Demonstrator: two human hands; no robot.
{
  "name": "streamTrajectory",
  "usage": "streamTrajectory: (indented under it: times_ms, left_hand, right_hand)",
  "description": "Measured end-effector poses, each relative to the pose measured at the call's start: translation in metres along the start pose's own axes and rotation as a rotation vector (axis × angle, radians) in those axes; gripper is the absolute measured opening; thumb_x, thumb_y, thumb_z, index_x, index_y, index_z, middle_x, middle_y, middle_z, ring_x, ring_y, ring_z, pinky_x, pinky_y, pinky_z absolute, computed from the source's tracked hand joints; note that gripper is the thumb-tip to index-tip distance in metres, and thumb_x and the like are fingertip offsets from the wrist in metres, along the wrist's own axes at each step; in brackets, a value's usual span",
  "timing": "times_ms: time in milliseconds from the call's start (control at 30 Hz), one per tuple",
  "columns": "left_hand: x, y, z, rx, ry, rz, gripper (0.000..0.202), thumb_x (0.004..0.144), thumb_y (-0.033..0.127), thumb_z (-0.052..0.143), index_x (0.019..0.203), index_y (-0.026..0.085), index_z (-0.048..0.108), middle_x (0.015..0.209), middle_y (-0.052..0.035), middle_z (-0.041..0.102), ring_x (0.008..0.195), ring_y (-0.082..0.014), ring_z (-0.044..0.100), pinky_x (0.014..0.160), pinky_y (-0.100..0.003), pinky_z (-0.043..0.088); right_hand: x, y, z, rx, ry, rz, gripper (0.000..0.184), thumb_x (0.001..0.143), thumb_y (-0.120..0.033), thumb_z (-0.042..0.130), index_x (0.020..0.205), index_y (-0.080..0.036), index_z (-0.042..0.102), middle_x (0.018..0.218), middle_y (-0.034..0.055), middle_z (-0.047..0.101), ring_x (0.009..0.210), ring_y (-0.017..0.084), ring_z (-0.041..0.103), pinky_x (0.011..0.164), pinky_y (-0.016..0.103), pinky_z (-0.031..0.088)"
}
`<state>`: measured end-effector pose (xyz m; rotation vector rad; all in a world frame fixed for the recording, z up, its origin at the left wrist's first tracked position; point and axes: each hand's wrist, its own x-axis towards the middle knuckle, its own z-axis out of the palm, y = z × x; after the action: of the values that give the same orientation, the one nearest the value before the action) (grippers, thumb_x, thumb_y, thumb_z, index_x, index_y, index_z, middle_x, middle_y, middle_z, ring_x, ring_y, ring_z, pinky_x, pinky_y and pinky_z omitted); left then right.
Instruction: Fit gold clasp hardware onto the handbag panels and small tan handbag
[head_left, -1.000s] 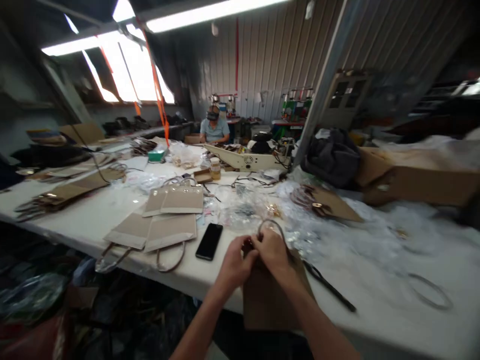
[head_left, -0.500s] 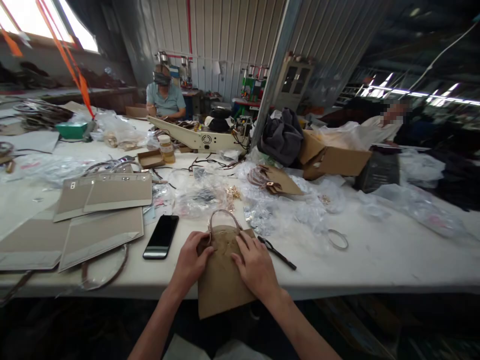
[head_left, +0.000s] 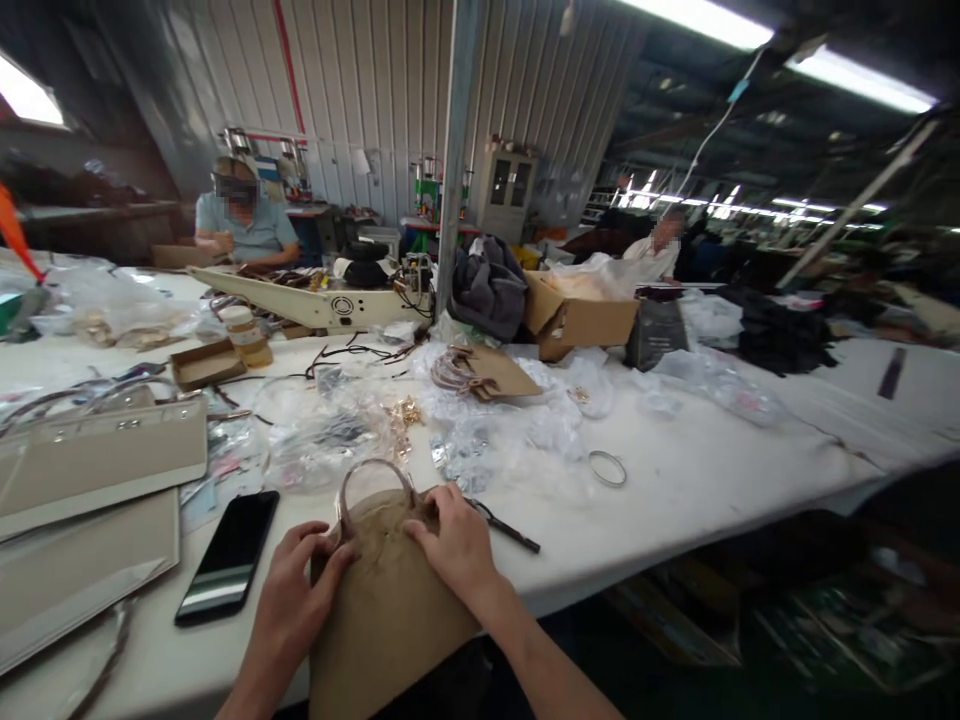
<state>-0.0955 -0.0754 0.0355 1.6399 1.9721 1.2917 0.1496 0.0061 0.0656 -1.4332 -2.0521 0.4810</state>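
Observation:
A flat brown bag panel [head_left: 382, 620] with a looped handle [head_left: 373, 468] at its top lies at the front edge of the table, its lower part hanging past the edge. My left hand [head_left: 304, 575] grips the panel's upper left side by the handle's end, thumb on top. At the upper right side, my right hand [head_left: 457, 535] is closed on the panel near the other handle end, its thumb also on the face. A dark slim tool [head_left: 506, 525] lies just right of my right hand. Left of my left hand is a black phone [head_left: 229, 555].
Beige panels [head_left: 90, 540] are stacked at the left. Clear plastic bags [head_left: 322, 435], gold-coloured fittings [head_left: 407, 412] and more handled panels [head_left: 487, 372] lie beyond my hands. A ring [head_left: 607, 468] is at the right. A cardboard box [head_left: 585, 315] stands further back; a person [head_left: 244, 220] sits across the table.
My view has turned to the right, so the table's contents appear shifted left. Both hands keep hold of the bag panel, which sits slightly nearer and lower in view.

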Motion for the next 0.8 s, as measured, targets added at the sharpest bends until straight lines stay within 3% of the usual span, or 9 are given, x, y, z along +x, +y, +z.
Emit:
streamTrajectory:
  times_ms: [233, 333, 400, 467, 533, 600, 700, 800]
  left_hand:
    - [-0.004, 0.003, -0.002, -0.036, 0.029, -0.083, 0.039, 0.099, 0.057, 0.066, 0.079, 0.023, 0.066, 0.117, -0.0061, 0.075, 0.113, -0.0286, 0.069, 0.101, -0.039, 0.053]
    - [0.0, 0.004, -0.004, -0.076, -0.022, -0.059, 0.038, 0.101, 0.054, 0.064, 0.08, 0.023, 0.067, 0.117, -0.0072, 0.074, 0.112, -0.0272, 0.07, 0.098, -0.037, 0.054]
    - [0.0, 0.005, -0.005, -0.111, -0.052, -0.051, 0.038, 0.103, 0.053, 0.063, 0.081, 0.023, 0.068, 0.119, -0.0081, 0.073, 0.112, -0.0269, 0.069, 0.097, -0.036, 0.055]
    - [-0.001, 0.006, -0.005, -0.139, -0.054, -0.053, 0.037, 0.103, 0.052, 0.063, 0.082, 0.022, 0.068, 0.12, -0.0091, 0.073, 0.113, -0.0274, 0.069, 0.097, -0.036, 0.056]
    - [-0.002, 0.007, -0.004, -0.163, -0.047, -0.06, 0.038, 0.103, 0.052, 0.062, 0.081, 0.022, 0.068, 0.121, -0.01, 0.073, 0.114, -0.0282, 0.069, 0.096, -0.036, 0.056]
    - [-0.002, 0.007, -0.003, -0.182, -0.042, -0.073, 0.038, 0.103, 0.052, 0.062, 0.08, 0.022, 0.066, 0.122, -0.0103, 0.073, 0.113, -0.0284, 0.069, 0.095, -0.036, 0.056]
    - [0.001, 0.006, -0.002, -0.202, -0.042, -0.1, 0.037, 0.102, 0.051, 0.063, 0.079, 0.022, 0.062, 0.123, -0.0096, 0.072, 0.112, -0.0279, 0.068, 0.094, -0.036, 0.053]
    - [0.0, 0.009, -0.003, -0.237, -0.033, -0.107, 0.035, 0.103, 0.048, 0.063, 0.08, 0.022, 0.06, 0.119, -0.0093, 0.07, 0.109, -0.0269, 0.067, 0.094, -0.036, 0.051]
  right_hand:
    - [0.004, 0.011, 0.012, 0.135, 0.063, -0.001, 0.022, 0.102, -0.029, 0.072, 0.087, -0.023, 0.058, 0.088, 0.0026, 0.067, 0.079, 0.023, 0.065, 0.072, 0.032, 0.043]
    - [0.005, 0.016, 0.009, 0.211, 0.049, -0.035, 0.014, 0.104, -0.028, 0.067, 0.092, -0.023, 0.061, 0.086, 0.0028, 0.068, 0.08, 0.024, 0.066, 0.073, 0.032, 0.043]
    - [0.006, 0.018, 0.001, 0.21, 0.005, -0.075, 0.007, 0.101, -0.024, 0.068, 0.095, -0.022, 0.066, 0.091, 0.0042, 0.071, 0.084, 0.025, 0.068, 0.075, 0.032, 0.044]
    - [0.014, 0.02, -0.013, 0.247, -0.124, -0.092, 0.012, 0.101, -0.024, 0.068, 0.09, -0.022, 0.069, 0.088, 0.004, 0.073, 0.084, 0.025, 0.07, 0.074, 0.031, 0.045]
    - [0.034, 0.02, -0.027, 0.32, -0.268, -0.033, 0.03, 0.109, -0.031, 0.058, 0.083, -0.021, 0.069, 0.078, 0.0028, 0.072, 0.071, 0.022, 0.069, 0.066, 0.029, 0.044]
    - [0.065, 0.019, -0.035, 0.28, -0.277, 0.014, 0.039, 0.115, -0.034, 0.05, 0.086, -0.02, 0.071, 0.076, 0.0033, 0.073, 0.064, 0.021, 0.068, 0.063, 0.028, 0.045]
    - [0.124, 0.014, -0.028, 0.0, -0.145, -0.051, 0.017, 0.11, -0.022, 0.06, 0.108, -0.017, 0.076, 0.102, 0.0094, 0.078, 0.091, 0.022, 0.073, 0.081, 0.027, 0.049]
    - [0.173, 0.001, -0.009, -0.123, -0.152, -0.071, 0.022, 0.101, -0.006, 0.065, 0.12, -0.013, 0.076, 0.12, 0.0152, 0.074, 0.104, 0.022, 0.072, 0.088, 0.025, 0.048]
